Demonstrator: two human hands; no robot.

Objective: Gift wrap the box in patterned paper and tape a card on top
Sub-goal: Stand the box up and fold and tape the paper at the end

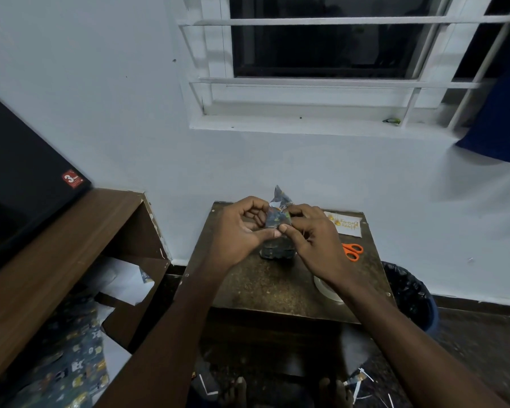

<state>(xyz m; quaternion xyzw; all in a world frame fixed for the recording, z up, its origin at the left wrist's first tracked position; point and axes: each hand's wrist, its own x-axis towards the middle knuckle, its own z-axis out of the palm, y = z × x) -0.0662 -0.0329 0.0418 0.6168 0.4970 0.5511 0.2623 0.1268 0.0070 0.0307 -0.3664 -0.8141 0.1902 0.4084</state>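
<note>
Both hands, left (242, 228) and right (312, 234), pinch the wrapping paper's upright flap on the box (277, 251) mid-table (262, 287) (largely hidden). Right: card (346, 226) far, scissors (353, 251), tape roll (326, 288) half-covered by the forearm.

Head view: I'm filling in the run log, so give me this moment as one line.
stage: folding end flap | left hand: pinches patterned paper | right hand: pinches same | box: on table | card: untaped | scissors, tape roll: idle
</note>
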